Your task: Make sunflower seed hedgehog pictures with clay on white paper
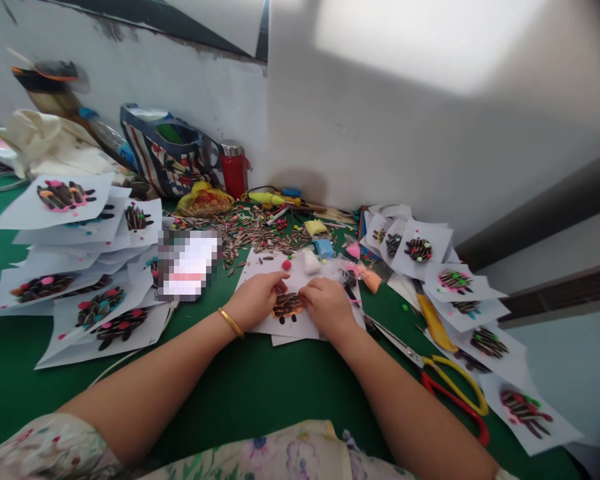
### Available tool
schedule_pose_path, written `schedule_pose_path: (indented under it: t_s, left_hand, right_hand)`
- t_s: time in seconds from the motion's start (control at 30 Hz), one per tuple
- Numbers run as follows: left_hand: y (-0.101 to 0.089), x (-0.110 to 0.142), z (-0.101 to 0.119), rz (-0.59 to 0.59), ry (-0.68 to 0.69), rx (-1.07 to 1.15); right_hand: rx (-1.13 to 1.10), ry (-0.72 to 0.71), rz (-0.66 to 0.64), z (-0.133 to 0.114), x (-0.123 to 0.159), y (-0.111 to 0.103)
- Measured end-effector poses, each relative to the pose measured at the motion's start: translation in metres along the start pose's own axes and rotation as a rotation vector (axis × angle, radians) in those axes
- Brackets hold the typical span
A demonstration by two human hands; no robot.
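A small hedgehog-like figure of striped sunflower seeds set in orange clay lies on white paper in front of me. At its left edge is my left hand, fingers curled and thumb near the seeds. My right hand rests on the paper, its bent fingertips pressed together at the figure's right edge. Whatever sits between the fingers of either hand is hidden or too small to name. A red clay ball and a white clay lump lie just beyond my hands.
Loose sunflower seeds spread behind the paper, with blue clay and orange clay. Scissors and a yellow-handled cutter lie right. Finished seed pictures stack left and right. A blurred phone lies left; a red bottle stands behind.
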State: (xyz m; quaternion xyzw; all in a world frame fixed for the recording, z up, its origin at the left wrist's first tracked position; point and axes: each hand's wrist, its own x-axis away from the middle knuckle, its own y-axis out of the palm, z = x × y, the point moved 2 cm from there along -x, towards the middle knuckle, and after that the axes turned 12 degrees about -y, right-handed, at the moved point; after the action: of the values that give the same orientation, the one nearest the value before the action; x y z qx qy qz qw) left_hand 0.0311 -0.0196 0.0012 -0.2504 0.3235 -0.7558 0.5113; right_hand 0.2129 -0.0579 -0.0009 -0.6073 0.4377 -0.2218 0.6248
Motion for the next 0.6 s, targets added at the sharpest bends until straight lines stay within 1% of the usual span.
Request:
schedule_pose_path:
  t_s: [0.17,0.33,0.5,0.6]
  left_hand:
    - [-0.004,0.001,0.002,-0.039,-0.025,-0.001]
    - [-0.007,0.002,0.001,-0.067,-0.037,0.021]
    - [-0.008,0.004,0.002,-0.07,0.018,-0.033]
    - [-0.012,0.005,0.003,-0.04,0.068,-0.102]
  right_hand:
    - [-0.019,-0.004,0.02,0.001,0.001,0.002]
    - [-0.061,-0.003,0.059,0.003,0.004,-0.001]
    - [-0.125,-0.005,0.07,0.004,0.01,-0.003]
    - [-0.136,0.0,0.05,0.003,0.013,-0.004]
